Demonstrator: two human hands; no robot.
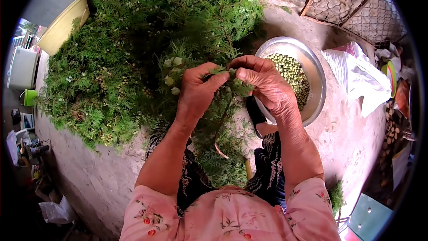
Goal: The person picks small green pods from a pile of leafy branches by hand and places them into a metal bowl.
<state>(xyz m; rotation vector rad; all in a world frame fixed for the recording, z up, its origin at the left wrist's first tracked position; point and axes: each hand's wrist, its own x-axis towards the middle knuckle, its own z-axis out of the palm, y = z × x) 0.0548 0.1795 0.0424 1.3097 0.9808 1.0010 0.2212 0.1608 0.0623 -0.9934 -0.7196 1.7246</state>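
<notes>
Thumb and fingers of my left hand (200, 88) pinch a green conifer sprig (219, 71), probably arborvitae. My right hand (264, 80) meets it from the other side, its fingertips closed on the same sprig. What sits between the right fingertips is too small to make out. Pale green cones (172, 70) show on foliage just left of my left hand. A bare woody stem (220, 150) hangs below my hands, between the knees. Partly behind my right hand stands a steel basin (316, 83) holding many small green cones (294, 77).
A large heap of cut conifer branches (110, 57) covers the floor ahead and left. A yellow plastic tub (63, 23) leans at its far left edge. White plastic sacking (354, 73) lies right of the basin. Wire mesh fencing (354, 0) stands behind. A dark shoe (255, 115) rests beside the basin.
</notes>
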